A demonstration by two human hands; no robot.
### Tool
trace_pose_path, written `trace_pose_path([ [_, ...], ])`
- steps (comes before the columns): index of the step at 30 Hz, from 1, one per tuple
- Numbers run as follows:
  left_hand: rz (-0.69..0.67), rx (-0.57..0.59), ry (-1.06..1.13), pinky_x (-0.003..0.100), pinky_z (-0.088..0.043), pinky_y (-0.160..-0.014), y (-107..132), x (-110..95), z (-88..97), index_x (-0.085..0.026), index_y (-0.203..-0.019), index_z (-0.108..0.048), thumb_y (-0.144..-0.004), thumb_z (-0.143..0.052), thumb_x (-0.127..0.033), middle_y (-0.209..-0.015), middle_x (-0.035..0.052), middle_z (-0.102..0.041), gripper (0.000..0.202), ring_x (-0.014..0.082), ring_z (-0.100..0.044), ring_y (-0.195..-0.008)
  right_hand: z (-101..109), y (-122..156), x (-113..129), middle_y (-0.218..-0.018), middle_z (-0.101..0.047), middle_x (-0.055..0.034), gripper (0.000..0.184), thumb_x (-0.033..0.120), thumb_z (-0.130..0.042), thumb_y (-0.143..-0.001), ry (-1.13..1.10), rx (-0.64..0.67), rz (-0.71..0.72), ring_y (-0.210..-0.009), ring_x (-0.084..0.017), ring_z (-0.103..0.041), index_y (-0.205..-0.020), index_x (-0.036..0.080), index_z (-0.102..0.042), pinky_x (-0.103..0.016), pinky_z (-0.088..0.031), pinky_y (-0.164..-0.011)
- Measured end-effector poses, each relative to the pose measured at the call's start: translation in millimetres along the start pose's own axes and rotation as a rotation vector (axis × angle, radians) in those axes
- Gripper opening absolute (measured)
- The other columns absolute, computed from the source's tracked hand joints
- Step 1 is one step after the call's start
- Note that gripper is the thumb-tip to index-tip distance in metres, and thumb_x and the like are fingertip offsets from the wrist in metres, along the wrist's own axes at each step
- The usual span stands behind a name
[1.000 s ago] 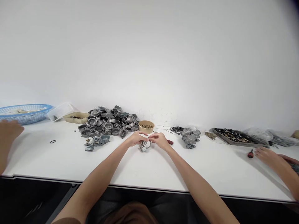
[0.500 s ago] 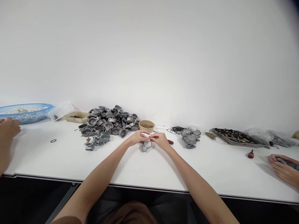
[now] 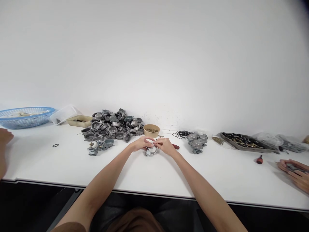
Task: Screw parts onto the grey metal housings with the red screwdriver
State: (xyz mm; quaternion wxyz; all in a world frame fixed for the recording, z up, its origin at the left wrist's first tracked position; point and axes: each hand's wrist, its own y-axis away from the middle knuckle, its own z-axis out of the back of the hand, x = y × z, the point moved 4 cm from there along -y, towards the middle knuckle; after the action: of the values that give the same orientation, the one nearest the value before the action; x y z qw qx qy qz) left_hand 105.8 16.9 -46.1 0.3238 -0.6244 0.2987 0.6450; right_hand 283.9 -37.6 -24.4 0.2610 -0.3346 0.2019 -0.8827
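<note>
A grey metal carburetor body point(image 3: 150, 150) stands on the table in front of me, its round opening turned toward me. My left hand point(image 3: 142, 144) is closed on its left and upper side. Fingers of my right hand point(image 3: 164, 145) are pinched together at the upper right of the opening; what they hold is too small to make out. Behind my right wrist lies a dark red handle point(image 3: 176, 146), partly hidden. A tan bowl of small brass parts point(image 3: 151, 126) sits just beyond my hands.
Carburetor bodies point(image 3: 113, 125) are heaped at the left back, several more point(image 3: 197, 141) at right. Black rubber rings point(image 3: 182, 134), brass pieces point(image 3: 218, 140), a tray point(image 3: 243, 148) and a red screwdriver point(image 3: 259, 159) lie rightward. Other people's hands point(image 3: 295, 174) are at both sides.
The carburetor body has tilted a little between my hands, so its opening shows more toward me. At the far left, another person's hand has drawn back leftward.
</note>
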Motion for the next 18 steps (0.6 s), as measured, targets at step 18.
trace_pose_path([
  [18, 0.006, -0.003, 0.062, 0.027, -0.051, -0.068, 1, 2, 3.3, -0.020, -0.126, -0.063, -0.068, -0.092, -0.039, -0.108, 0.0120, -0.071, 0.068, 0.0197, -0.067, -0.086, 5, -1, 11, -0.090, -0.077, -0.0043, 0.016, 0.018, -0.066, -0.083, 0.013, -0.027, -0.030, -0.073, -0.018, -0.071, -0.089, 0.023, -0.080, -0.029, -0.057, -0.071],
])
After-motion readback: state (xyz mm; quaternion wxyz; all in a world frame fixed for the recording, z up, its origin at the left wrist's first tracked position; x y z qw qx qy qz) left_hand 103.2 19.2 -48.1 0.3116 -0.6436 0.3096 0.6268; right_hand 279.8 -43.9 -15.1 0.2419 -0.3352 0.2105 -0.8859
